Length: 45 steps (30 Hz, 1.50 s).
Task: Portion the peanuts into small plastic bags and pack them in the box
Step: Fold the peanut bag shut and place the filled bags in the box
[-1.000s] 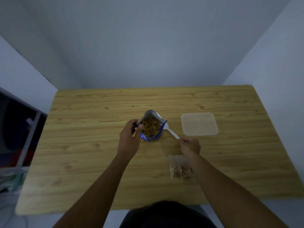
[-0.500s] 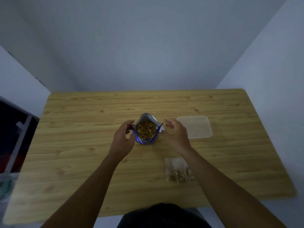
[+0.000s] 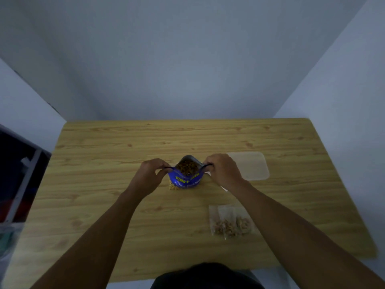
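Observation:
A blue peanut bag (image 3: 185,180) stands open at the table's middle, brown peanuts (image 3: 187,166) showing inside. My left hand (image 3: 150,176) pinches the left corner of its mouth. My right hand (image 3: 223,171) pinches the right corner. Small clear plastic bags with peanuts (image 3: 231,223) lie overlapped on the table, nearer me and to the right. A translucent plastic box (image 3: 253,166) sits just right of my right hand. A sliver of the white spoon (image 3: 224,188) shows on the table under my right wrist.
The wooden table (image 3: 100,184) stands against grey walls at the back and right. At the left edge of view a dark shelf with a white frame (image 3: 20,180) stands beside the table.
My right hand put the white spoon down and came to the peanut bag's right corner. Both hands now pinch the bag's mouth and its blue front faces me.

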Motion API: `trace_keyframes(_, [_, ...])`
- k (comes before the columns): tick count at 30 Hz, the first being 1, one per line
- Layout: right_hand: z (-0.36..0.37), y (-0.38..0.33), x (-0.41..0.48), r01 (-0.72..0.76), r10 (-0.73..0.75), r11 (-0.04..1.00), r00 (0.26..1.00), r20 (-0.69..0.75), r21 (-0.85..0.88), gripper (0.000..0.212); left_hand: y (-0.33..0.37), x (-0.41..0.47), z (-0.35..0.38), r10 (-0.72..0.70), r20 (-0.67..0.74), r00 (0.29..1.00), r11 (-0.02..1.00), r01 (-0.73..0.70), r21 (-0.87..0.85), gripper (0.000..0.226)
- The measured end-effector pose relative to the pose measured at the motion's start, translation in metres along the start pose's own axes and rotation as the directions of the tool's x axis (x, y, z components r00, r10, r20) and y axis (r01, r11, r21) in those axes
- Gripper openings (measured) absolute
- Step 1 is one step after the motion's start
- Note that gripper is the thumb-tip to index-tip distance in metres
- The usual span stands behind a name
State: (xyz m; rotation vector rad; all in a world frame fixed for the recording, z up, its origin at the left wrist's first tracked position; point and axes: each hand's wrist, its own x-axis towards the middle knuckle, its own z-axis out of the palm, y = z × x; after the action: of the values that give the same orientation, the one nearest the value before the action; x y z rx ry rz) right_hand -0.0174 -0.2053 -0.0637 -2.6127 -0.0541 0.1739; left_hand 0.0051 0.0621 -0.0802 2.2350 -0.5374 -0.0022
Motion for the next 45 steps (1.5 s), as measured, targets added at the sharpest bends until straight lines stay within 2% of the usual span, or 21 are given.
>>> trace_keyframes(2, [0.0, 0.007, -0.003, -0.035, 0.036, 0.998, 0.999, -0.025, 0.049, 0.003, -0.002, -0.001, 0.0, 0.022, -0.011, 1.0, 0.999, -0.022, 0.034, 0.005])
trace_keyframes(5, [0.002, 0.01, -0.005, -0.082, 0.086, 0.992, 0.995, -0.042, 0.093, 0.013, -0.002, -0.003, 0.002, -0.008, 0.0, 1.0, 0.997, 0.008, 0.074, 0.004])
trace_keyframes(12, [0.009, 0.013, -0.002, -0.093, 0.102, 0.988, 0.992, -0.07, 0.127, 0.023, 0.001, -0.003, 0.008, -0.035, -0.011, 0.999, 0.995, 0.035, 0.093, 0.006])
trace_keyframes(15, [0.007, 0.012, 0.002, -0.052, 0.054, 0.996, 0.998, -0.025, 0.074, 0.012, 0.002, -0.002, 0.01, -0.051, -0.021, 0.998, 0.994, 0.053, 0.099, 0.007])
trace_keyframes(20, [0.012, -0.001, 0.004, 0.097, -0.095, 0.994, 0.995, -0.033, 0.05, 0.011, 0.002, -0.003, 0.009, -0.067, -0.013, 0.998, 0.994, 0.068, 0.089, 0.006])
trace_keyframes(26, [0.017, 0.004, 0.007, 0.11, -0.098, 0.988, 0.989, -0.111, 0.104, 0.025, 0.001, -0.004, 0.009, -0.096, -0.009, 0.995, 0.993, 0.096, 0.073, 0.006])
trace_keyframes(29, [0.015, 0.0, 0.006, 0.097, -0.092, 0.993, 0.992, -0.085, 0.067, 0.02, 0.0, -0.004, 0.01, -0.083, -0.032, 0.996, 0.994, 0.085, 0.066, 0.005])
trace_keyframes(32, [0.016, -0.008, 0.006, 0.138, -0.132, 0.983, 0.989, -0.061, 0.117, 0.011, 0.004, -0.003, 0.008, -0.045, -0.043, 0.998, 0.995, 0.048, 0.088, 0.008])
trace_keyframes(34, [0.02, -0.014, 0.006, 0.159, -0.155, 0.975, 0.987, -0.041, 0.157, 0.015, 0.009, -0.003, 0.006, -0.006, -0.002, 1.0, 0.997, 0.006, 0.075, 0.014])
trace_keyframes(36, [0.024, -0.016, 0.008, 0.172, -0.164, 0.973, 0.984, -0.062, 0.156, 0.009, 0.014, -0.001, 0.008, 0.017, 0.061, 0.998, 0.997, -0.021, 0.074, 0.025])
trace_keyframes(39, [0.026, -0.017, 0.01, 0.181, -0.17, 0.974, 0.982, -0.087, 0.135, 0.014, 0.02, 0.004, 0.016, -0.013, 0.135, 0.991, 0.994, -0.002, 0.112, 0.035])
trace_keyframes(43, [0.028, -0.018, 0.012, 0.214, -0.204, 0.969, 0.975, -0.092, 0.125, 0.025, 0.026, 0.009, 0.025, -0.006, 0.125, 0.992, 0.985, -0.016, 0.173, 0.022])
trace_keyframes(45, [0.029, -0.016, 0.013, 0.217, -0.209, 0.969, 0.975, -0.078, 0.117, 0.024, 0.027, 0.011, 0.027, 0.02, 0.104, 0.994, 0.981, -0.039, 0.191, 0.016])
